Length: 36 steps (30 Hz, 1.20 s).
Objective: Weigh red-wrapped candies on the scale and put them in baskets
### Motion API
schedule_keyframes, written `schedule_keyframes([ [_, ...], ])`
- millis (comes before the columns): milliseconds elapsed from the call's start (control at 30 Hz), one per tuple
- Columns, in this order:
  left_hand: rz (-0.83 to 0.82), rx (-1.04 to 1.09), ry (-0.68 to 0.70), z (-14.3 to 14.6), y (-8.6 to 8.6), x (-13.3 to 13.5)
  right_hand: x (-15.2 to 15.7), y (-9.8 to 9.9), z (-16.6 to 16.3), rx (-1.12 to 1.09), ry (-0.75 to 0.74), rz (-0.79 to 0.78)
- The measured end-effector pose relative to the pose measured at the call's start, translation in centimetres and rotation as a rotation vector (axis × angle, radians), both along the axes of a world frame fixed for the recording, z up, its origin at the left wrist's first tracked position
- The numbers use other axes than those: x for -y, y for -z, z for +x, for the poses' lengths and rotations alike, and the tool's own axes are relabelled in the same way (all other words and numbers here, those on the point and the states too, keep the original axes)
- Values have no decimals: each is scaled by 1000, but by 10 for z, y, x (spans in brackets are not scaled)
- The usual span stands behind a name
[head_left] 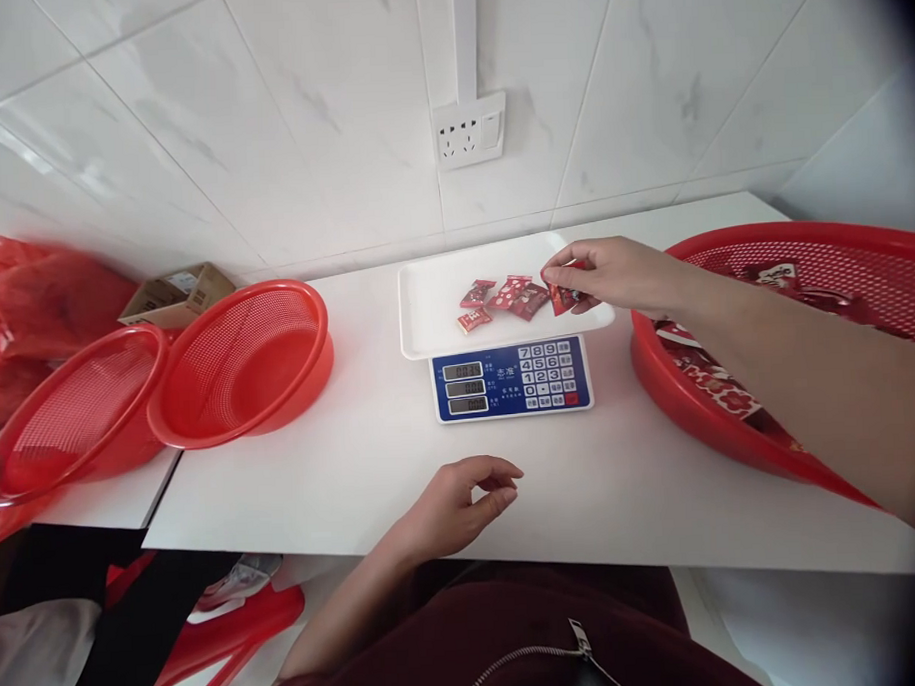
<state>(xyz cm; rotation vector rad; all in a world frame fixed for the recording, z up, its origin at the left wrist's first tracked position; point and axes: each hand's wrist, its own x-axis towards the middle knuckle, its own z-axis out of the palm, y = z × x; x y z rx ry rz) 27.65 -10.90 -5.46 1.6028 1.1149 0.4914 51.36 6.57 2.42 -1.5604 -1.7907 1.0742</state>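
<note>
My right hand [586, 273] is over the right side of the white scale tray [427, 329], its fingers closed on a small red candy packet [562, 297]. Several more red wrapped candy packets [510, 291] lie together in the middle of that tray. Below the tray, the blue keypad and display panel of the digital scale [511, 378] faces me. My left hand [463, 503] rests near the front edge of the white table, fingers loosely curled with thumb and fingertips apart, holding nothing. My right forearm passes over a large red basket [685, 405] with many packets inside.
Two red plastic baskets [242, 431] stand at the left, with a cardboard box [182, 293] and red plastic bags [36, 308] behind them. A wall socket [469, 132] is above the scale. Another person's sleeve [44, 653] shows at lower left, beside a red stool [220, 646].
</note>
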Motion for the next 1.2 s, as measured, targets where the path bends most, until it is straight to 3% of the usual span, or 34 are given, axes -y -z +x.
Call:
schedule_keyframes([
  [100, 0, -10, -1, 0, -1, 0, -1, 2, -9, 31, -32, -12],
  [267, 1, -35, -15, -4, 1, 1, 2, -3, -7, 237, -3, 173],
  [400, -11, -36, -13, -3, 2, 0, 15, -9, 9, 327, -15, 219],
  [633, 15, -29, 26, 2, 3, -4, 52, -6, 51, 614, 23, 149],
  [800, 15, -26, 39, 4, 5, -6, 92, 11, 75, 569, 55, 82],
  [1000, 13, -52, 80, 11, 1, -7, 141, 39, 74, 330, -67, 12],
  [1133, 25, -56, 93, 15, -3, -7, 134, 55, 101, 524, 166, 164],
  [1200, 21, -57, 80, 16, -3, -7, 122, 67, 125, 617, 191, 209],
])
